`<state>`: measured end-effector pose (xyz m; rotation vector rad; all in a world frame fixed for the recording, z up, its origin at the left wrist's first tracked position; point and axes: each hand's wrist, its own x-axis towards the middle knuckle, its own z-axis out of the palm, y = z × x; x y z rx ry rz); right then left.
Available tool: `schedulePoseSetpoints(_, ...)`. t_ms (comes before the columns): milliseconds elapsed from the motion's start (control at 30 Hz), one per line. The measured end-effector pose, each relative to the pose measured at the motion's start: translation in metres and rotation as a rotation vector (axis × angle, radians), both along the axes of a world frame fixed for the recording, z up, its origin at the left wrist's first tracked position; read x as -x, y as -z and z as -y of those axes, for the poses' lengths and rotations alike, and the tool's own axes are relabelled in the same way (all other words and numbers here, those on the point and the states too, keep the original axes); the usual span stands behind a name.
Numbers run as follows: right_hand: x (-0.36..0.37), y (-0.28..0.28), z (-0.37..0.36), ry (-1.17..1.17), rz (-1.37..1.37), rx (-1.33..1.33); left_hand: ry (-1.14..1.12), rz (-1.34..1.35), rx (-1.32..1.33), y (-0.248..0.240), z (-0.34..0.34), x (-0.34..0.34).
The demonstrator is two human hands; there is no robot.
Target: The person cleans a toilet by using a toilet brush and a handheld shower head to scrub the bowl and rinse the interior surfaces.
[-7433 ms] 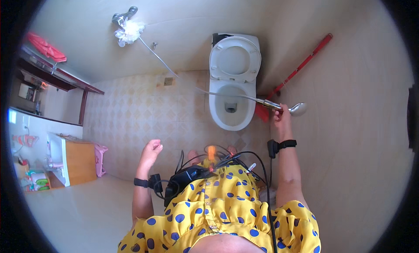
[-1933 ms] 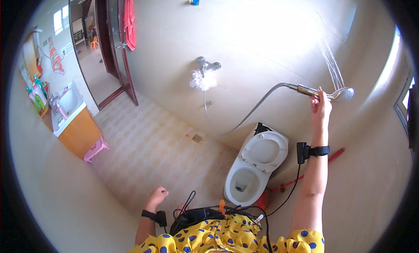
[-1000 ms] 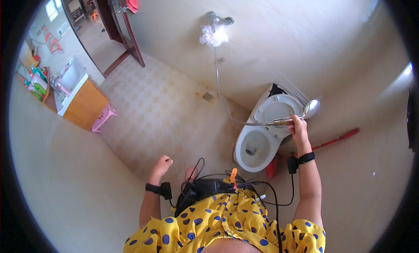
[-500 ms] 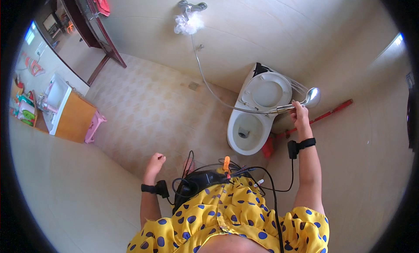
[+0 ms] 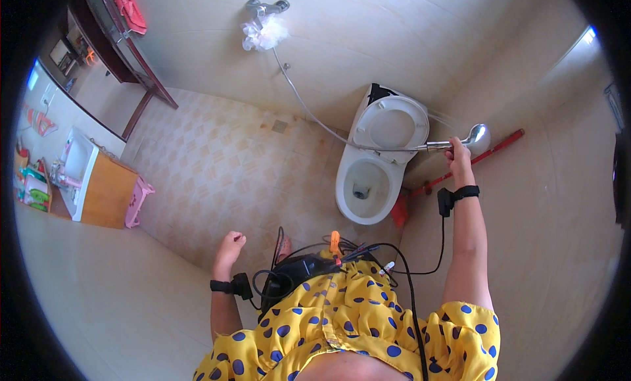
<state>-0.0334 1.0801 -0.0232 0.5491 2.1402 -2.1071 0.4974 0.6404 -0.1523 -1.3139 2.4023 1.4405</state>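
My right hand (image 5: 460, 160) is closed around the handle of a chrome shower head (image 5: 479, 138), held out to the right of the toilet. Thin streaks of water (image 5: 445, 119) show between the shower head and the back of the toilet. A silver hose (image 5: 303, 107) runs from the handle across the raised seat to the wall tap (image 5: 266, 6). The white toilet (image 5: 342, 195) has its seat and lid (image 5: 393, 126) up, with the bowl uncovered. My left hand (image 5: 230, 249) hangs at the lower left, fingers curled, with nothing visible in it.
A red pole (image 5: 497, 151) leans by the right wall, a red piece (image 5: 399, 210) at its lower end. A white bath puff (image 5: 264, 32) hangs under the tap. At left stand a washbasin cabinet (image 5: 105, 190), a pink stool (image 5: 138, 202) and an open door (image 5: 135, 49). Black cables (image 5: 411, 282) cross my front.
My right hand has moved the shower head farther right of the toilet, and the hose follows. The whole view has shifted slightly. My left hand stays curled in about the same place.
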Motion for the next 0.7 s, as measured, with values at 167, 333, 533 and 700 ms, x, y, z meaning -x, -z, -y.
schedulePoseSetpoints(167, 0.002, 0.010, 0.011, -0.071, 0.039, -0.014, -0.039, 0.083, -0.100, -0.007, -0.003, 0.000)
schedulePoseSetpoints(333, -0.015, 0.014, 0.024, -0.174, 0.074, -0.033, -0.023, 0.077, -0.100, -0.007, -0.006, -0.002)
schedulePoseSetpoints(533, -0.043, 0.052, 0.014, -0.182, 0.175, 0.019, -0.005, 0.110, -0.095, -0.019, -0.012, 0.009)
schedulePoseSetpoints(700, -0.059, 0.086, 0.007, -0.213, 0.253, 0.100, 0.029, 0.019, -0.089, 0.002, -0.004, 0.010)
